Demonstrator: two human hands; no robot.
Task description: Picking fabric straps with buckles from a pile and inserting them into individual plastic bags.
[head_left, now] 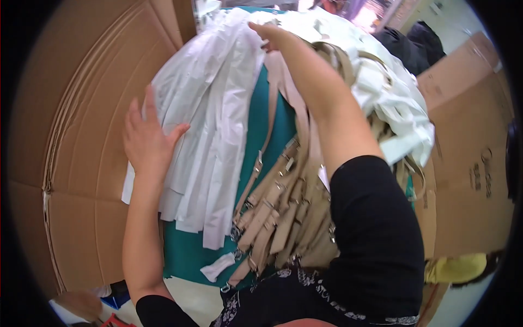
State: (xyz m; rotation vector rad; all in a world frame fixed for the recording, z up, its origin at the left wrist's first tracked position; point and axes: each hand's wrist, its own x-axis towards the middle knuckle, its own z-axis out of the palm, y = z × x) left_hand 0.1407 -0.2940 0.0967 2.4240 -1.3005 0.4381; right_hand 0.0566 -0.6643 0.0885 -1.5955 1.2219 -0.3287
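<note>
A bundle of long, thin white strips (210, 120), like plastic or fabric sleeves, drapes over the green table surface (253, 136). My left hand (148, 136) rests at the bundle's left edge, fingers spread and gripping nothing. Stretched to the far end, my right hand (268, 37) touches the bundle's upper right edge. One of its fingers points left over the white material; the others are partly hidden, so its grip is unclear. Just below that hand begin beige straps (283, 82) with metal buckles, fanning toward my body. One strap end wears a small white cover (218, 267).
A tall cardboard sheet (92, 147) walls the left side. White wrapping (403, 109) with more tan straps heaps up at the right, beside a cardboard box (468, 158). Black bags (411, 46) lie behind it. Something yellow (457, 268) sits low at the right.
</note>
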